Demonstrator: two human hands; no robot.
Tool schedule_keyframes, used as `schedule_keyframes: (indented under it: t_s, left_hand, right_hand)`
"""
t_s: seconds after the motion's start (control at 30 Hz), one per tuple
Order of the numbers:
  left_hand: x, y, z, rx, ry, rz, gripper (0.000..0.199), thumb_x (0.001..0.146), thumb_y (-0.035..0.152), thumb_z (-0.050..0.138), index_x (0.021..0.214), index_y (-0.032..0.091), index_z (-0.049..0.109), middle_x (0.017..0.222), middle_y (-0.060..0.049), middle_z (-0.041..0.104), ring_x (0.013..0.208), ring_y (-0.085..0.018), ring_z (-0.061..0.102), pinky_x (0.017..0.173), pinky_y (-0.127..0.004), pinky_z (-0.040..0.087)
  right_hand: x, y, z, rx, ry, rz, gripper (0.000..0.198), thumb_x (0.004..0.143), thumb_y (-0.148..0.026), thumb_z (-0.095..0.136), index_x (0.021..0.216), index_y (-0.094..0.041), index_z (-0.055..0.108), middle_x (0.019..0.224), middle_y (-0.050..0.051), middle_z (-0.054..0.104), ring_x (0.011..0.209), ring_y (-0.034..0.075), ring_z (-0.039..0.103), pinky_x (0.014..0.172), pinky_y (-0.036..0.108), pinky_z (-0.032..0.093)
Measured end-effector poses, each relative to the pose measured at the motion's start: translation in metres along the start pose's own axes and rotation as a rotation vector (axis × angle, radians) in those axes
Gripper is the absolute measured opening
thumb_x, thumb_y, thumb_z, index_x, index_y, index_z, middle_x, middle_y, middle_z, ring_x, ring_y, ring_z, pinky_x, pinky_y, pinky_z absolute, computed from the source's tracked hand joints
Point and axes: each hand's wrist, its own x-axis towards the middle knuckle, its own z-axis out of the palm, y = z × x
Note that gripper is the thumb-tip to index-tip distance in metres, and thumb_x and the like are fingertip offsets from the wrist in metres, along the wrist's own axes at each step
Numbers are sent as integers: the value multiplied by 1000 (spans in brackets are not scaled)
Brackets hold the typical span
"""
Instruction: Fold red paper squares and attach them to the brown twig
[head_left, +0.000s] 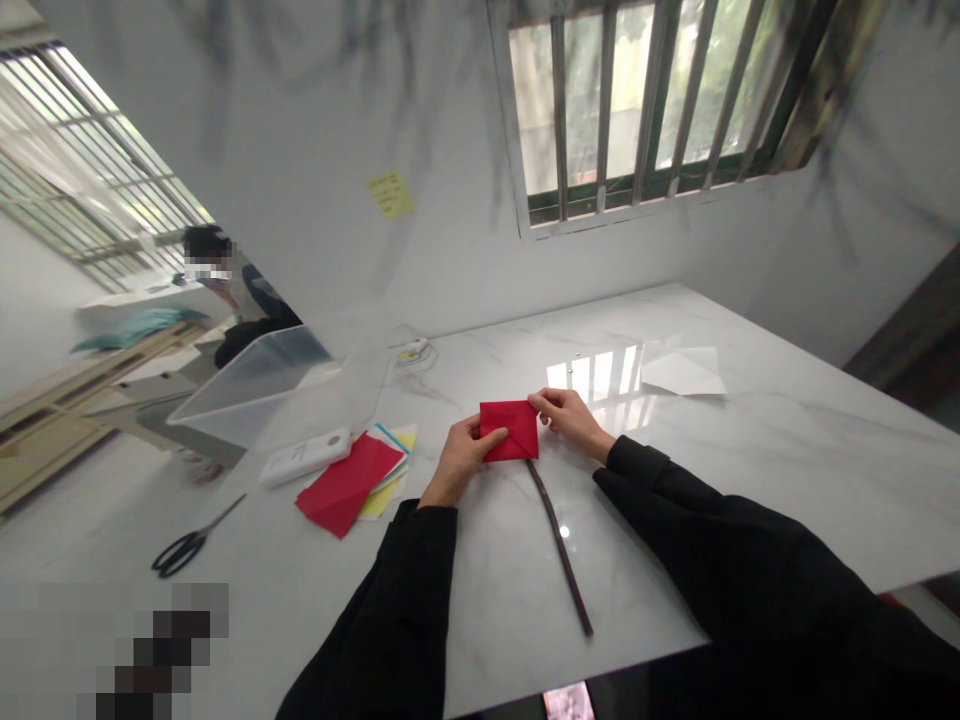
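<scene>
A red folded paper (pixel 511 418), shaped like a small envelope with diagonal creases, is held up between my two hands over the marble-patterned table. My left hand (pixel 459 458) grips its left side, thumb pressed across the front. At its upper right corner my right hand (pixel 570 418) pinches the edge between thumb and fingertips. A thin dark brown stick (pixel 561 545) lies on the table below, its far end reaching the paper's lower edge; whether the two touch I cannot tell.
Left of my hands lie red paper sheets (pixel 349 485) over yellow and white ones, a white device (pixel 306 457), scissors (pixel 191 545) and a clear plastic bin (pixel 251 375). A white sheet (pixel 684 371) rests far right. Someone sits in the left background.
</scene>
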Motion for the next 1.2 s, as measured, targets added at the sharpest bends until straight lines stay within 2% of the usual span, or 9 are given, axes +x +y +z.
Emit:
schedule_keyframes:
  t_s: [0.13, 0.23, 0.43, 0.63, 1.03, 1.2]
  left_hand:
    - [0, 0, 1, 1, -7, -8, 55, 66, 41, 90, 111, 11, 76, 105, -14, 79, 87, -27, 75, 80, -37, 59]
    - [-1, 1, 1, 1, 0, -6, 54, 66, 40, 90, 109, 11, 77, 102, -13, 80, 86, -27, 75, 79, -36, 58]
    - [0, 4, 1, -45, 83, 11, 53, 61, 35, 92, 106, 11, 77, 95, -11, 80, 81, -26, 74, 80, -37, 58]
    - [4, 4, -1, -200, 206, 35, 47, 60, 31, 92, 100, 11, 75, 93, -10, 80, 79, -22, 74, 84, -35, 57]
    - [4, 4, -1, -250, 286, 35, 50, 60, 30, 92, 103, 12, 73, 92, -10, 79, 80, -23, 74, 84, -36, 57]
    - [5, 1, -2, -242, 290, 40, 52, 60, 30, 91, 105, 12, 73, 94, -10, 79, 85, -24, 75, 89, -39, 57]
  right_hand:
    - [1, 0, 0, -33, 61, -37, 48, 82, -64, 66, 71, -17, 65, 58, -1, 52, 54, 11, 44, 49, 25, 34]
    - [2, 1, 0, -47, 59, -45, 49, 84, -64, 64, 70, -17, 63, 58, -1, 53, 54, 11, 45, 50, 25, 35]
    - [0, 1, 2, -19, -69, 33, 50, 81, -64, 68, 90, -16, 70, 71, 1, 62, 59, 12, 52, 50, 24, 37]
    - [-3, 2, 3, -205, -223, -15, 43, 87, -56, 65, 76, -14, 71, 64, 0, 60, 58, 11, 48, 55, 25, 35]
    - [-5, 0, 2, -338, -303, -58, 35, 91, -46, 63, 80, -15, 72, 68, 1, 65, 59, 11, 48, 60, 25, 36]
    - [-7, -3, 2, -317, -302, -133, 31, 91, -43, 64, 80, -15, 72, 71, 2, 68, 66, 13, 56, 65, 26, 41]
